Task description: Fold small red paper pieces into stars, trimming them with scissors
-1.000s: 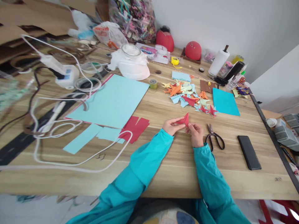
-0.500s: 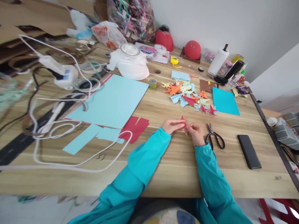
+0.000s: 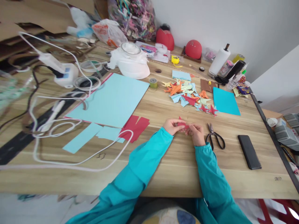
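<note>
A small folded red paper piece (image 3: 182,124) is pinched between my two hands just above the wooden table (image 3: 177,174). My left hand (image 3: 171,126) grips its left side with closed fingers. My right hand (image 3: 197,134) grips its right side, fingers closed too. Both arms wear teal sleeves. Black scissors (image 3: 215,137) lie right beside my right hand. A pile of folded paper shapes (image 3: 188,95) in red, orange and pale blue lies further back on the table.
A black phone (image 3: 249,152) lies right of the scissors. A teal sheet (image 3: 225,101), a large light blue sheet (image 3: 112,101), red paper offcuts (image 3: 135,127) and white cables (image 3: 70,146) lie on the table. Clutter, a paper towel roll (image 3: 219,61) and red balls line the back.
The red paper has gone from a tall upright point to a lower, more compact shape between my fingers. My hands have drawn closer together and stayed in the same spot.
</note>
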Available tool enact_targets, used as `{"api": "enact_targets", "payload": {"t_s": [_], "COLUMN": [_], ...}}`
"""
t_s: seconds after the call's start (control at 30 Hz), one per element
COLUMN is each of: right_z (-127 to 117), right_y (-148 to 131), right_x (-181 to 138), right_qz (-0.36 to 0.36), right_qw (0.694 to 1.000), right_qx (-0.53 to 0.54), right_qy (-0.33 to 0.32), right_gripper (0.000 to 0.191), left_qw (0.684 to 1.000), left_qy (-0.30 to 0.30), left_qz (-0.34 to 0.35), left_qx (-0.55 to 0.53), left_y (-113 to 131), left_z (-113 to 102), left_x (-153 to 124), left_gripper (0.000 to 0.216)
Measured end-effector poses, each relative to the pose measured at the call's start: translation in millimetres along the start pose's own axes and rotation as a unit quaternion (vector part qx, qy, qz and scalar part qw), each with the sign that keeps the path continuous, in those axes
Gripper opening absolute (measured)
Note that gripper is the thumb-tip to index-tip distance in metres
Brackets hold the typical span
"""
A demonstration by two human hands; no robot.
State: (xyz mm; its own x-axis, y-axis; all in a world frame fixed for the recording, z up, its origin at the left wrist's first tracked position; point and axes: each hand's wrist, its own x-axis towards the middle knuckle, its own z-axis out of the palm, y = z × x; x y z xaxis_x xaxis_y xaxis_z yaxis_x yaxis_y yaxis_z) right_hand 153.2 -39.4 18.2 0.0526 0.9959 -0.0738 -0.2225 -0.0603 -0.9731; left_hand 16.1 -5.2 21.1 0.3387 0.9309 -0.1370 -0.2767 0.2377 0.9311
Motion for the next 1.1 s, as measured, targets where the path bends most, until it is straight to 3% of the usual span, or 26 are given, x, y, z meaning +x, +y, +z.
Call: {"api": "enact_targets", "payload": {"t_s": [0.17,1.1], "right_z": [-0.6,4.5], "right_y": [1.4,-4.5], "right_x": [1.0,-0.2], "right_qz": [-0.005,-0.04], "right_qw": [0.999,0.998], "right_qx": [0.04,-0.049], "right_qy": [-0.005,0.016], "right_gripper": [0.019,0.022], "left_qw": [1.0,1.0], "left_qy": [0.005,0.003], "left_qz": [0.005,0.006], "left_qx": [0.016,0.014], "left_y": [-1.7,-4.8], "left_z": [-0.8,-1.5], "left_x": [0.6,2.6], "left_gripper": [0.038,0.038]}}
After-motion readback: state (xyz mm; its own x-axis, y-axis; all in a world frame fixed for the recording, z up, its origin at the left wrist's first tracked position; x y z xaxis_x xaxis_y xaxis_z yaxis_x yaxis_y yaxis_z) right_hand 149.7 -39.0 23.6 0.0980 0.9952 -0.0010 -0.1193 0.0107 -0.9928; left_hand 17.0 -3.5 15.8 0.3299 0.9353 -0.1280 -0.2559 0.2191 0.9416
